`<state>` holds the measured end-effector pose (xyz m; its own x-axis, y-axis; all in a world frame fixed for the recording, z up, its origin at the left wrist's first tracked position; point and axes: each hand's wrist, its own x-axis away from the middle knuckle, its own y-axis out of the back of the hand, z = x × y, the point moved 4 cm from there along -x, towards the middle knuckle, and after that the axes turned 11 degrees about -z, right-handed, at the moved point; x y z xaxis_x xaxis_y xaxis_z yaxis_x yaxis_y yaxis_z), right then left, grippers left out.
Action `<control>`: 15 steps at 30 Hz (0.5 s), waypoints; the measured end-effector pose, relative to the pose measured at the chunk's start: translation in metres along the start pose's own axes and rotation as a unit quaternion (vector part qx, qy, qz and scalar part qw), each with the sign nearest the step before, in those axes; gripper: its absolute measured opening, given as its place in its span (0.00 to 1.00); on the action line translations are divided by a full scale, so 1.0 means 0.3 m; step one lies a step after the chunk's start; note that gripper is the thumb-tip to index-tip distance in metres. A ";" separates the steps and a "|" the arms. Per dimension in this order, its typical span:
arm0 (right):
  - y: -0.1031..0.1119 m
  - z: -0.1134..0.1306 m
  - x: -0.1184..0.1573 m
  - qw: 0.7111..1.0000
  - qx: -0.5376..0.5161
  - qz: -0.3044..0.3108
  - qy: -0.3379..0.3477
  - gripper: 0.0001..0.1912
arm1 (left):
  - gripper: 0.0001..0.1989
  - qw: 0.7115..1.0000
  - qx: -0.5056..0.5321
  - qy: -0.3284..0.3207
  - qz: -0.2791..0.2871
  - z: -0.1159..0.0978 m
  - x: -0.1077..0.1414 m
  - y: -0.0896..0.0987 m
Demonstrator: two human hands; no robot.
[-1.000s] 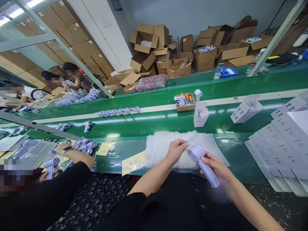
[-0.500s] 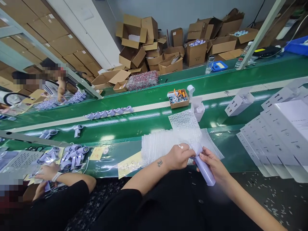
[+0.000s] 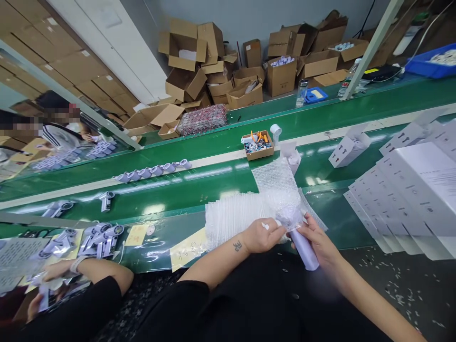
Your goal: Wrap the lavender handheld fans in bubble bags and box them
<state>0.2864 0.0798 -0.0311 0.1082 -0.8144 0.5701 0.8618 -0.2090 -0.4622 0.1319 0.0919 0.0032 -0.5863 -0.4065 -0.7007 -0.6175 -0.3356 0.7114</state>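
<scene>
A light-purple handheld device point(image 3: 306, 254), shaped like a small hair dryer, slants over the near bench edge. Its head end is inside a clear bubble-wrap bag point(image 3: 288, 209). My right hand point(image 3: 318, 240) wraps round the handle, just below the bag's mouth. With closed fingers, my left hand point(image 3: 261, 235) pinches the bag's edge beside the head. Under and left of the bag lies a stack of bubble-wrap bags point(image 3: 228, 216). Another bubble-wrap sheet point(image 3: 274, 175) stretches beyond it toward the conveyor.
White cartons point(image 3: 402, 190) stand stacked at right. An open white box point(image 3: 290, 156) and a small parts box point(image 3: 259, 145) sit beyond the bags. Several purple devices point(image 3: 101, 237) lie at left, near a co-worker's arm point(image 3: 103, 273). A handwritten yellow sheet point(image 3: 187, 249) lies left of the stack.
The bag now covers the device's head, and my left hand has shifted slightly left and down. My right hand still holds the handle. The view has turned slightly.
</scene>
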 end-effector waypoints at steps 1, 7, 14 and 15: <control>0.003 0.009 0.001 1.000 -0.012 -0.001 0.005 0.28 | 0.06 0.999 -0.019 0.043 -0.016 0.025 0.008 -0.004; 0.021 0.026 0.008 0.999 -0.030 -0.031 0.011 0.17 | 0.13 0.911 0.225 0.342 -0.047 0.080 0.015 -0.055; 0.035 0.001 -0.005 0.996 -0.047 -0.080 0.021 0.15 | 0.17 0.728 0.440 0.523 -0.065 0.060 -0.007 -0.157; 0.037 -0.004 -0.005 0.995 -0.050 -0.086 0.019 0.15 | 0.16 0.707 0.456 0.537 -0.058 0.072 -0.003 -0.182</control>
<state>0.2951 0.0781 -0.0379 -0.0582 -0.7815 0.6212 0.8123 -0.3988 -0.4256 0.1549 0.1289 -0.0361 -0.0683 -0.9968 0.0424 -0.9975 0.0674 -0.0214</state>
